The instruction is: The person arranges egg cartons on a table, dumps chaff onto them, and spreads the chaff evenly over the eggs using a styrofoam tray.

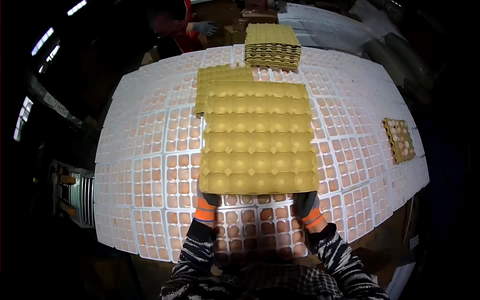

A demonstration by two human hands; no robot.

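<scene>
A yellow molded-pulp egg tray [260, 145] is held out over the table, its bumpy side facing up. My left hand [210, 199], in a dark glove with an orange cuff, grips its near left corner. At the near right corner, my right hand [305, 203] in a matching glove holds the same tray. The fingers of both hands are mostly hidden by it. White plastic egg trays [180, 167] filled with brown eggs lie beneath and around. Behind the held tray, another yellow tray [220, 75] is partly covered, with a few pale eggs [238, 65] at its far edge.
A stack of yellow egg trays [272, 45] stands at the far side of the table. On the right lies a yellow tray with eggs [399, 140]. Beyond the far left edge is another person's gloved hand [204, 28]. A metal rack-like object [75, 192] stands at the left.
</scene>
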